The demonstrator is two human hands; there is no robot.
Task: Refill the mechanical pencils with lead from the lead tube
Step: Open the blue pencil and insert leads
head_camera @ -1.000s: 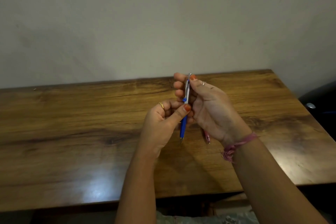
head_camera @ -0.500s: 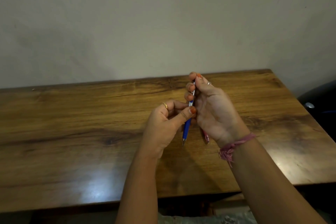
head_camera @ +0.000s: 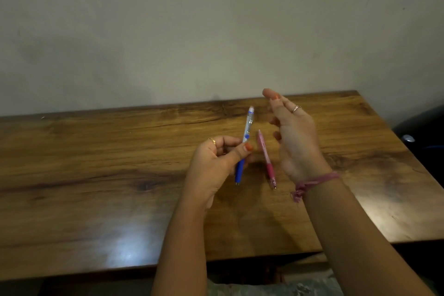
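Left hand [head_camera: 213,163] pinches the blue pencil [head_camera: 243,146], cap end tilted away. Right hand [head_camera: 295,137] is spread, seemingly empty, nearest the pink pencil [head_camera: 266,158] on the table [head_camera: 96,175]

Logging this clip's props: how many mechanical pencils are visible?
2. The blue pencil is held in the left hand; the pink pencil lies on the table beside it. No others visible.

Mid barrel of the blue-and-clear plastic mechanical pencil [head_camera: 245,142] is hidden behind the left hand's [head_camera: 213,166] thumb and fingers. Right hand [head_camera: 294,137] is motion-blurred, fingertips indistinct, so can't tell if it holds anything. Print on the pink plastic mechanical pencil [head_camera: 266,158] too small to read. Brown wooden bench [head_camera: 96,175] cut off at left edge; dark rounded object [head_camera: 422,142] cut off at right, unidentifiable.
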